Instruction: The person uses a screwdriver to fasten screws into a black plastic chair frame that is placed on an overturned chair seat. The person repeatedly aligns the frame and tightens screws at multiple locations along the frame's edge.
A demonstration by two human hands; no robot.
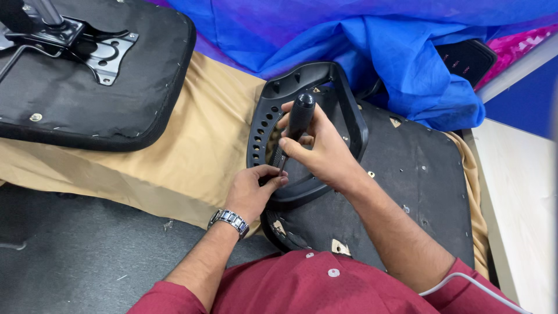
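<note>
My right hand (322, 152) is wrapped around the black ribbed handle of a screwdriver (297, 121), its shaft angled down into a black perforated plastic armrest bracket (264, 119). My left hand (251, 191), a metal watch (230, 221) on the wrist, pinches the bracket's lower edge by the tip, which I think is hidden there. The bracket lies on an upturned black fabric seat base (418, 192), over tan cloth (192, 157); a second upturned black seat (87, 87) sits far left.
</note>
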